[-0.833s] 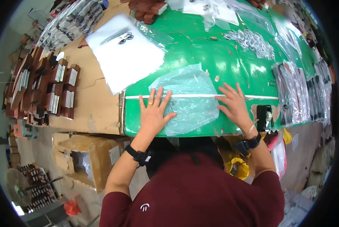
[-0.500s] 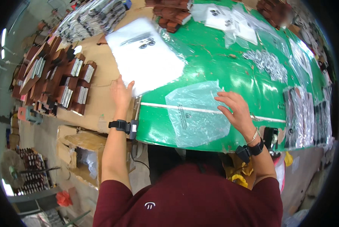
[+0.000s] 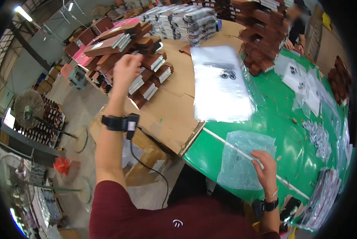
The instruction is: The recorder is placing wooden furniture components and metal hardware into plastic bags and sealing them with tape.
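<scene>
Hanging by the blocks (image 3: 152, 63), left hand (image 3: 126, 74) curls, grasp unclear; right hand (image 3: 267, 167), fingers loosely open, hovers at the bag (image 3: 238, 167), flat, unfilled, near the table's (image 3: 204, 155) front edge.

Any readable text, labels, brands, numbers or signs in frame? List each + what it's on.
No words or numbers readable.
Shirt: white smile-like mark, no lettering.
Blue bag: dark print, too small to read.
White stack: dark round marks, faint print; too blurred to read.
Left wristband: pale label on its box, too small to read.
White sheets: dark marks, too small to read.
</scene>
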Action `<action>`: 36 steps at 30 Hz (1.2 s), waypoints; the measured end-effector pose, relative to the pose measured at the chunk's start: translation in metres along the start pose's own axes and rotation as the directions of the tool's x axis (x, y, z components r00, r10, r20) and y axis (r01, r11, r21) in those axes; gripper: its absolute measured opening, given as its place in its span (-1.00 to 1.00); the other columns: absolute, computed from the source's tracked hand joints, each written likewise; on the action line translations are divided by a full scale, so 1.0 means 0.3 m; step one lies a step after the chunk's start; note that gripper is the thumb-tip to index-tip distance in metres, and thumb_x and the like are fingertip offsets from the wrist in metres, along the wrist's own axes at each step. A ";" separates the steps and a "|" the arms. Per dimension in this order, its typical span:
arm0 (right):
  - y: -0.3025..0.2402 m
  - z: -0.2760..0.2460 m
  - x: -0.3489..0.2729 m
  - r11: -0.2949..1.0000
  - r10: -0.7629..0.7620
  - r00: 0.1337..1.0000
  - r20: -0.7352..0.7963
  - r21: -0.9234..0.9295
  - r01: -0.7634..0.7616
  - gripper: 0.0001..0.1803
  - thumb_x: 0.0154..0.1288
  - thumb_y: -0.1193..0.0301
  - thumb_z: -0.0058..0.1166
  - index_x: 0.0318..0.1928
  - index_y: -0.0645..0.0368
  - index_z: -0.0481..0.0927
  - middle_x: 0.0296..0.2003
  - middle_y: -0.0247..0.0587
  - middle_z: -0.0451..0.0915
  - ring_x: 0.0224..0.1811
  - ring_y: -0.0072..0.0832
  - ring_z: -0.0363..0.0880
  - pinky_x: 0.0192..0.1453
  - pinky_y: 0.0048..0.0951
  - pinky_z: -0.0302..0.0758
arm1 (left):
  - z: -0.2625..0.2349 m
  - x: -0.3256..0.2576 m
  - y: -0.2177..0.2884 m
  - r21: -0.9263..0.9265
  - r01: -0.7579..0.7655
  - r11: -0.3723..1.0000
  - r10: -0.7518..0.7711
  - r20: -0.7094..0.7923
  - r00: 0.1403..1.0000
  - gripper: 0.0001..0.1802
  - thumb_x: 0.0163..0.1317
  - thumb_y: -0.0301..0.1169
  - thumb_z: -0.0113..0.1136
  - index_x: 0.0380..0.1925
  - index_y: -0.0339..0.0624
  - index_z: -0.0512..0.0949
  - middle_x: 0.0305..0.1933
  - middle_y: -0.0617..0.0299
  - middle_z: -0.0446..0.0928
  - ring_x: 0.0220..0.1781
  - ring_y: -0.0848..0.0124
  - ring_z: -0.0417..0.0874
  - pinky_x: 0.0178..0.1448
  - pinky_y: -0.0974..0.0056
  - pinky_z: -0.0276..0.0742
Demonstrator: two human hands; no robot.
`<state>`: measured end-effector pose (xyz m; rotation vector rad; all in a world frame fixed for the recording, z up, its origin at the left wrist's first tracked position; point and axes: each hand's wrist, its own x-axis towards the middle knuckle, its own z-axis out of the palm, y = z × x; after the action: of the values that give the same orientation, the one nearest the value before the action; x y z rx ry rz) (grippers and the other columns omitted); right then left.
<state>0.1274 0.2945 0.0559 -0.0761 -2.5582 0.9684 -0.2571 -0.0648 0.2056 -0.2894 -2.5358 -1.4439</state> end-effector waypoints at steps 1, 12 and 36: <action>-0.009 -0.004 0.009 1.000 -0.014 1.000 -0.006 -0.004 0.014 -0.73 0.22 0.56 0.28 -0.04 0.19 0.71 -0.04 -0.07 0.72 0.00 -0.06 0.69 0.07 -0.21 0.59 | -0.089 0.048 -0.023 -0.242 0.100 0.965 -0.095 0.034 0.995 -0.36 0.43 0.09 0.21 0.13 -0.33 0.56 -0.02 -0.06 0.69 -0.09 0.23 0.78 -0.14 0.27 0.74; -0.104 0.051 0.028 0.994 -0.092 0.994 0.062 0.061 0.088 -0.74 0.20 0.54 0.31 -0.07 0.17 0.71 -0.16 -0.09 0.73 -0.09 -0.07 0.69 -0.02 -0.18 0.60 | -0.152 0.310 -0.039 -0.893 0.105 0.438 -0.190 0.023 0.982 -0.50 0.48 -0.24 0.21 0.22 -0.40 0.41 0.15 -0.11 0.56 0.20 -0.02 0.61 0.23 -0.07 0.76; -0.236 0.038 -0.099 -0.093 0.086 0.979 0.184 0.980 -0.176 0.26 0.20 -0.41 0.18 0.59 0.20 0.02 0.44 0.13 0.33 0.39 -0.08 0.50 0.42 -0.03 0.53 | 0.470 -1.107 0.084 -0.242 0.898 0.367 0.477 0.878 0.041 -0.11 0.36 -0.06 0.29 0.44 -0.46 0.18 0.29 -0.14 0.51 0.26 0.05 0.65 0.28 -0.09 0.63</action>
<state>0.1567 0.2280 0.0836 0.1500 -1.0841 2.7442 0.0564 0.0474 0.0643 -1.5185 -1.6333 -4.0336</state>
